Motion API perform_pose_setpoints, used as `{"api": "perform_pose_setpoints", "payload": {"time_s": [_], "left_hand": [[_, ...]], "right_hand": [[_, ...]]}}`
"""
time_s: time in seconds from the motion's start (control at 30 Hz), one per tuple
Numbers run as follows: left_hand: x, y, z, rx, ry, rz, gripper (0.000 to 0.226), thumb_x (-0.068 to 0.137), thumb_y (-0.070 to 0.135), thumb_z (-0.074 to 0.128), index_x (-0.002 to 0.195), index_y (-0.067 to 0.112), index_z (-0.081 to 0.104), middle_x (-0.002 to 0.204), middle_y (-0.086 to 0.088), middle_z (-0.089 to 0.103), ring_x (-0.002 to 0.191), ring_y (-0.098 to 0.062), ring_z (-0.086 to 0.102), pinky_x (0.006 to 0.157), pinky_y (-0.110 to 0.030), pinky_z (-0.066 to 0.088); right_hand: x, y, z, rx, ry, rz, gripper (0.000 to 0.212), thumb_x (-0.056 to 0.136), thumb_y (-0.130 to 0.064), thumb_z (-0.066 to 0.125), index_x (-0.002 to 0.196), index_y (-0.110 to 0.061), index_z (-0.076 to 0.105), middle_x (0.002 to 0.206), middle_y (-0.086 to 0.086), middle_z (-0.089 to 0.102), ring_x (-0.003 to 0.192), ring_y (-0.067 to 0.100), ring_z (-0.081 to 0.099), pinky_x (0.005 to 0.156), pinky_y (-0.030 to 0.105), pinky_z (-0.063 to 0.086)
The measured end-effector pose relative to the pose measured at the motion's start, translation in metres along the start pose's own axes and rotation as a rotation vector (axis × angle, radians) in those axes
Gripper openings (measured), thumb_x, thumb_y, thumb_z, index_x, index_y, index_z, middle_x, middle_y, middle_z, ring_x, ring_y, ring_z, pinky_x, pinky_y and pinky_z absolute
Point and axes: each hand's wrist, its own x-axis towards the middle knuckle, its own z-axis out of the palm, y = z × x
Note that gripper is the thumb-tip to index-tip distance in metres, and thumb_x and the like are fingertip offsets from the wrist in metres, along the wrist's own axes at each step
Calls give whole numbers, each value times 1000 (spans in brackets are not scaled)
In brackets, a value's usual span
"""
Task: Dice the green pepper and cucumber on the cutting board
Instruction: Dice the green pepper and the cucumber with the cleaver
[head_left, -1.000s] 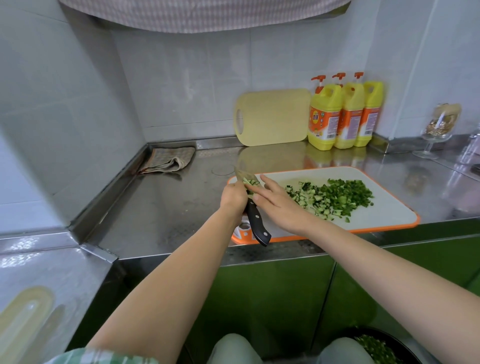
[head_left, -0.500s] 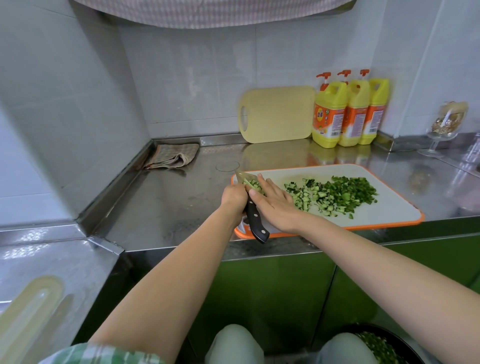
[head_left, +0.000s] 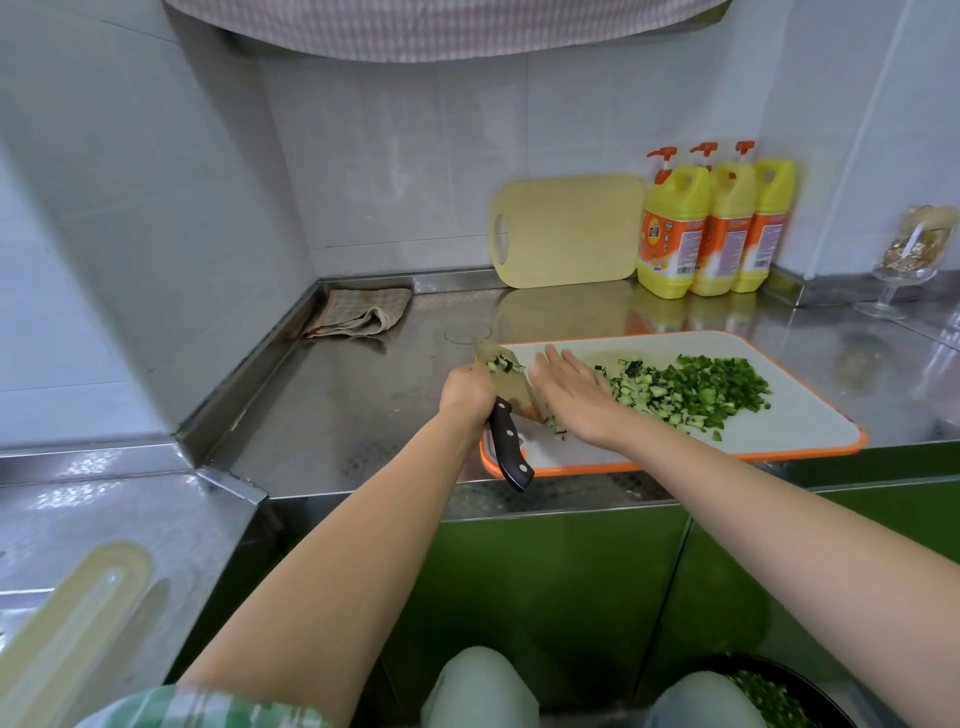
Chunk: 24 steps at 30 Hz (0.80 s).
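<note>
A white cutting board with an orange rim lies on the steel counter. A pile of diced cucumber and green pepper covers its middle. My left hand grips the black handle of a cleaver, whose blade is tilted over the board's left end with a few green bits stuck to it. My right hand lies flat with straight fingers against the blade's face, just left of the pile. Some dice lie below the blade near the board's front-left corner.
A pale yellow board leans on the back wall beside three yellow detergent bottles. A folded cloth sits at the back left. A stemmed glass stands far right. A dark bowl of green dice is below the counter.
My right hand has slid along the blade toward the pile, fingers straightening. The camera view has shifted slightly; the cleaver stays tilted in my left hand.
</note>
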Motion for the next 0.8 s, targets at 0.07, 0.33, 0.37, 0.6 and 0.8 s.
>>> {"api": "perform_pose_setpoints", "payload": {"time_s": [0.07,0.33,0.37,0.6,0.8], "left_hand": [[-5,1,1,0,-18,19,30,86,28,44,84,6,64,77,-12,62,71,-30,58,75,-41,55],[-31,9,2,-57,-31,97,40,95,22,33,107,-3,62,92,-18,62,84,-32,59,85,-47,52],[-33,9,1,-58,-21,96,42,95,22,34,110,-6,61,94,-22,62,86,-36,59,82,-44,50],[-34,9,5,-23,-41,93,45,75,39,34,95,8,60,95,-21,64,95,-41,63,88,-59,51],[-35,8,5,11,-8,112,34,71,35,34,79,9,54,79,-18,58,76,-34,55,84,-56,52]], "right_hand": [[3,-12,-2,37,2,-85,56,104,-45,7,155,-23,10,162,-8,-2,148,9,-5,117,37,-2],[15,-14,12,-6,-4,70,56,103,-47,7,155,-25,11,162,-4,-8,148,13,-12,119,41,-6],[17,-11,11,-41,-16,106,59,102,-49,6,155,-23,13,162,-2,-9,148,15,-14,119,43,-7],[25,-16,11,-19,30,-35,56,103,-47,6,155,-28,12,162,-10,-1,149,11,-4,118,42,-3],[29,-7,10,-69,40,102,62,101,-48,3,154,-19,18,161,-2,16,149,15,3,117,47,3]]}}
